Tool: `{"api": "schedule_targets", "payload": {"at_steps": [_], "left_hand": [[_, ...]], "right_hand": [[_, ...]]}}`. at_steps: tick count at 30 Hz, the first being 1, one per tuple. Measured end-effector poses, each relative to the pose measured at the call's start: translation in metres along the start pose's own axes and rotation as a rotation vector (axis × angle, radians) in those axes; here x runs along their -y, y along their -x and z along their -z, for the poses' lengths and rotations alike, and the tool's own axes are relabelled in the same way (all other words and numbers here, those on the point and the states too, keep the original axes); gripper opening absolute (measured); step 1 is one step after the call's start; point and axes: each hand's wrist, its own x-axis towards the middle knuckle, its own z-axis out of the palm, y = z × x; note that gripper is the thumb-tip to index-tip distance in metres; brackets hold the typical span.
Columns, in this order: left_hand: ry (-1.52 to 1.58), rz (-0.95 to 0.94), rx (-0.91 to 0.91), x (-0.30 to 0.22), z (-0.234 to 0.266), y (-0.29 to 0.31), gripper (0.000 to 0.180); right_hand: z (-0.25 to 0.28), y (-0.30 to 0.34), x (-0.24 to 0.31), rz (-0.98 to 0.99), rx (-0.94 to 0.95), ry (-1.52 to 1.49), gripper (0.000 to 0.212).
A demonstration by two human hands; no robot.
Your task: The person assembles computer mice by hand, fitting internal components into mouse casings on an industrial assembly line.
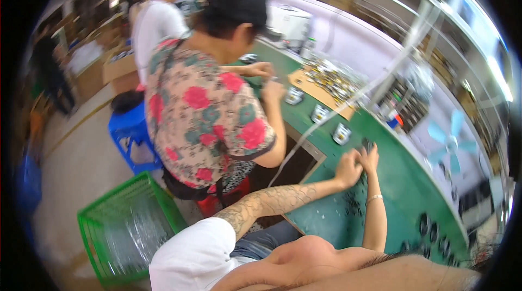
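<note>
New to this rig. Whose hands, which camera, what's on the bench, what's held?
No machine here: a person works bare-handed. The one picture comes from the left of two fisheye cameras worn on the head, so straight edges bend near the rim. The left hand and right hand meet over a green workbench; the right's fingers hold a small dark piece, too blurred to identify. Also on the bench: white-and-dark units, scattered small black parts and black round parts. A co-worker is alongside.
</note>
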Motion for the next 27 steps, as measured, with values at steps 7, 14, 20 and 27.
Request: {"api": "schedule_targets", "payload": {"at_steps": [7,14,20,27], "left_hand": [[0.630,0.434,0.176,0.001,-0.010,0.000,0.045],[0.781,0.582,0.546,-0.046,0.003,0.018,0.031],[0.687,0.617,0.504,-0.040,-0.001,0.027,0.034],[0.625,0.569,0.558,-0.041,-0.001,0.023,0.035]], "right_hand": [[0.122,0.095,0.052,0.501,-0.062,-0.042,0.064],[0.165,0.143,0.036,0.124,0.078,-0.754,0.077],[0.148,0.142,-0.017,-0.330,0.325,-1.490,0.038],[0.136,0.146,-0.017,-0.386,0.181,-1.435,0.035]]}}
